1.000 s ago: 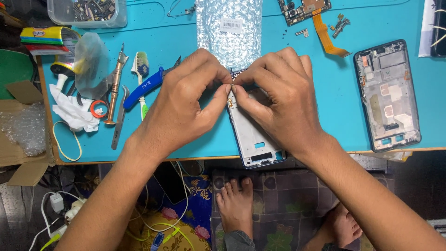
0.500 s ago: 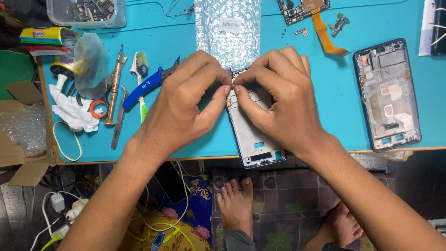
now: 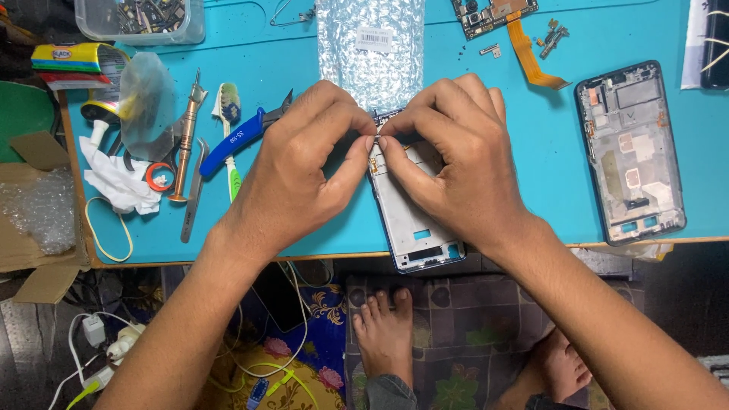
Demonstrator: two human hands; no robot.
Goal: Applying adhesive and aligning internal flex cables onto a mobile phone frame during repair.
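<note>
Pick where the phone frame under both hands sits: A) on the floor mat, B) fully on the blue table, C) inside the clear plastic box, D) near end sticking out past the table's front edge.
D: the phone frame lies under the left hand and right hand, its near end overhanging the front edge of the table.

This is a small phone repair workshop. The turquoise counter (image 3: 531, 152) carries stripped phone frames (image 3: 632, 152), a loose circuit board with an orange flex cable (image 3: 525, 45), tiny screws, and a clear tub of spare parts (image 3: 140, 19). Tools lie together at the left: a screwdriver (image 3: 187, 137), tweezers (image 3: 194, 190), blue-handled cutters (image 3: 243, 137) and a toothbrush (image 3: 230, 129).
</note>
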